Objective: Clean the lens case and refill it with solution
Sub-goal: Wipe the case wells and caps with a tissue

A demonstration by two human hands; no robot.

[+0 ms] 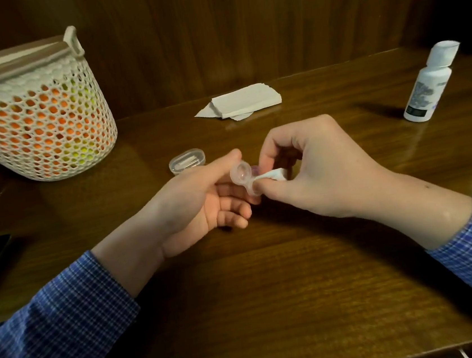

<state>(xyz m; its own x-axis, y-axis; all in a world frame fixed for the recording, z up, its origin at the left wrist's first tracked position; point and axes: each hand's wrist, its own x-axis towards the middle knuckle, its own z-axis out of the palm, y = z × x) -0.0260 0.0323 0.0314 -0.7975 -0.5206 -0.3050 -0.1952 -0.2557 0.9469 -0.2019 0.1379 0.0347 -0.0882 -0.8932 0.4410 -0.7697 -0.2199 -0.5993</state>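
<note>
**Over the wooden table: lens case held and wiped**

Just above the dark wooden table (271, 292), near its middle, the person's left hand (202, 203) grips a small clear lens case (242, 176), thumb on top and fingers curled beneath it. One round well of the case faces up beside the thumb tip; the other end is covered by the right hand. The right hand (310, 170) pinches a twisted piece of white tissue (272, 174) between thumb and fingers, and the tissue's tip touches the case at its nearer end. Both forearms wear blue checked sleeves (55, 332).

On the table just behind the left thumb lies a small clear oblong box (187, 161) with something pale inside; what it holds cannot be made out. Farther back, near the wall, sits a stack of folded white tissues (242, 101). At the far right stands a white solution bottle (427, 83), upright, its flip cap raised, well apart from the hands. At the far left stands a white mesh basket (36, 119) with orange and yellow-green contents showing through its holes.
</note>
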